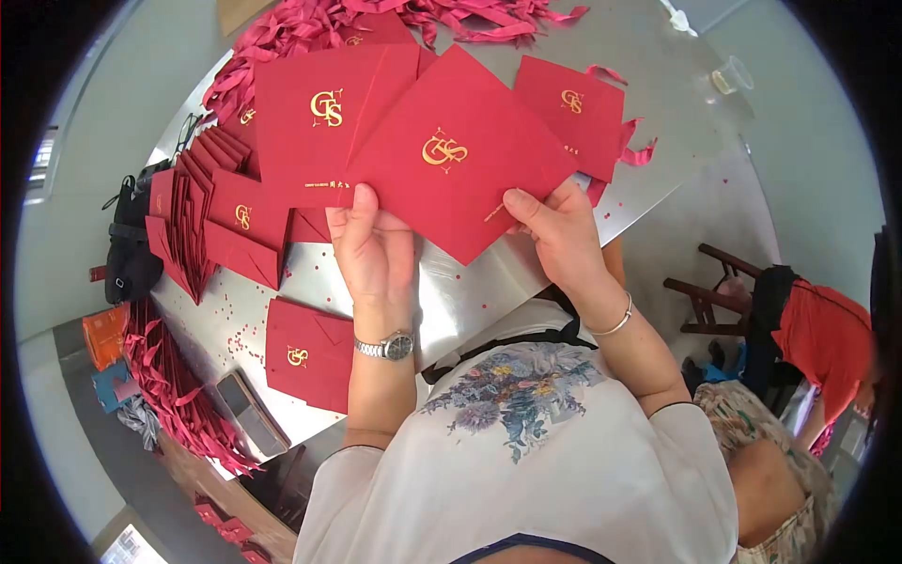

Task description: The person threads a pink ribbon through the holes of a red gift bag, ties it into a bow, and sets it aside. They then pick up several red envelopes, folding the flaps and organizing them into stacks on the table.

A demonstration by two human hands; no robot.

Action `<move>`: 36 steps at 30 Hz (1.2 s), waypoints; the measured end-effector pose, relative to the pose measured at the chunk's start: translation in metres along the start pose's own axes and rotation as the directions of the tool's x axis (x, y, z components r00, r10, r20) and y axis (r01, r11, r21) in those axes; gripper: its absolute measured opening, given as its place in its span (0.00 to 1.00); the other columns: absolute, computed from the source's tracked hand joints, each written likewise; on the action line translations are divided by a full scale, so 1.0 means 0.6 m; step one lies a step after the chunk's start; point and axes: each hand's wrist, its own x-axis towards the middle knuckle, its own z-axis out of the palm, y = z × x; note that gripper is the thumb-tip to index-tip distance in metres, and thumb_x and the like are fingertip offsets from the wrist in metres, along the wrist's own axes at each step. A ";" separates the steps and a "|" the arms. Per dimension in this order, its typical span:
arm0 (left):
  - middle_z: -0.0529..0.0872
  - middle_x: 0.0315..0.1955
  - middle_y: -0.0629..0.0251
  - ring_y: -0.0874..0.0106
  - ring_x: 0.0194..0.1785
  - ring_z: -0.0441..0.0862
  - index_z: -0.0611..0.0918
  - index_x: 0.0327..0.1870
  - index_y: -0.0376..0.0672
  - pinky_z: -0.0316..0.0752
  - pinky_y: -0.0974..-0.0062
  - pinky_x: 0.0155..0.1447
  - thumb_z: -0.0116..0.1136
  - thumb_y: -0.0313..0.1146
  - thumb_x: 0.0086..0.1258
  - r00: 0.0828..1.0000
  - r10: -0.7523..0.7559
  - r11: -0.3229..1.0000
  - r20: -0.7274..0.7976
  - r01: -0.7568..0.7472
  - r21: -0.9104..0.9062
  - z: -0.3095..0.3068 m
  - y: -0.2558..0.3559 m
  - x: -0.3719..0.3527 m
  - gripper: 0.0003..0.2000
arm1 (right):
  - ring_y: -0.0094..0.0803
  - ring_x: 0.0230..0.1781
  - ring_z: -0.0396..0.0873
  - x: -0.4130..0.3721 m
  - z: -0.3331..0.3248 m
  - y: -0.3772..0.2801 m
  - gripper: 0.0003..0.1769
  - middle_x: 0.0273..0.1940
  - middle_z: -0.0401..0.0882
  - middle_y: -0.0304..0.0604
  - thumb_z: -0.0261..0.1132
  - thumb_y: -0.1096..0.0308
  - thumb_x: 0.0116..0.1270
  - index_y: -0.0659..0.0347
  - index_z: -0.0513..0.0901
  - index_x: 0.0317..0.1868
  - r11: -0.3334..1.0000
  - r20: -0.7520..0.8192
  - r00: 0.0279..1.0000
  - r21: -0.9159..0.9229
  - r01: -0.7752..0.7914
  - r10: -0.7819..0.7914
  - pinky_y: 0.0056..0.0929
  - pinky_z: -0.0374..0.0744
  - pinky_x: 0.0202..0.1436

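I hold a flat red paper bag (451,155) with a gold emblem above the metal table (470,291). My left hand (371,249), with a wristwatch, pinches its lower left edge. At the lower right edge, my right hand (559,235), wearing a bangle, grips the same bag. A second red bag (324,122) with the same emblem lies partly under it to the left. Another one (573,113) rests on the table behind my right hand.
A fanned stack of red bags (202,226) sits at the left, a single bag (305,352) near the front edge beside a phone (252,414). Red ribbons (310,23) pile at the back and hang off the left edge (174,376). A plastic cup (731,75) stands far right. A wooden stool (709,291) is right.
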 end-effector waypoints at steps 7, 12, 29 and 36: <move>0.77 0.59 0.60 0.65 0.61 0.75 0.71 0.62 0.43 0.70 0.61 0.67 0.52 0.21 0.69 0.991 0.090 0.995 -0.095 -0.084 0.063 -0.008 -0.003 0.011 0.20 | 0.22 0.45 0.78 -0.001 -0.033 -0.024 0.18 0.46 0.80 0.37 0.63 0.74 0.66 0.63 0.73 0.56 0.989 0.008 1.000 -0.147 -0.005 0.006 0.21 0.78 0.44; 0.79 0.57 0.59 0.66 0.59 0.77 0.73 0.61 0.41 0.73 0.61 0.64 0.51 0.23 0.70 0.991 0.078 0.996 -0.105 -0.073 0.052 -0.032 0.016 0.018 0.18 | 0.37 0.51 0.77 0.043 -0.154 -0.058 0.28 0.51 0.79 0.46 0.67 0.65 0.61 0.66 0.71 0.59 0.509 -0.173 0.901 -0.858 0.060 -0.399 0.34 0.76 0.54; 0.77 0.58 0.57 0.62 0.60 0.75 0.72 0.59 0.39 0.70 0.57 0.67 0.52 0.21 0.68 0.970 0.084 0.995 -0.228 -0.093 -0.032 -0.015 0.032 0.015 0.18 | 0.21 0.34 0.76 0.124 -0.244 -0.065 0.21 0.34 0.79 0.34 0.70 0.70 0.59 0.67 0.77 0.53 0.719 -0.323 0.771 -0.653 0.237 -0.548 0.20 0.76 0.38; 0.79 0.56 0.61 0.65 0.60 0.76 0.73 0.57 0.42 0.70 0.61 0.67 0.52 0.19 0.68 0.973 0.183 0.980 -0.140 -0.191 -0.049 -0.016 0.057 0.019 0.17 | 0.20 0.29 0.75 0.115 -0.214 -0.043 0.04 0.34 0.79 0.34 0.62 0.73 0.68 0.59 0.75 0.40 0.889 -0.450 0.781 -0.074 0.452 -0.434 0.19 0.73 0.29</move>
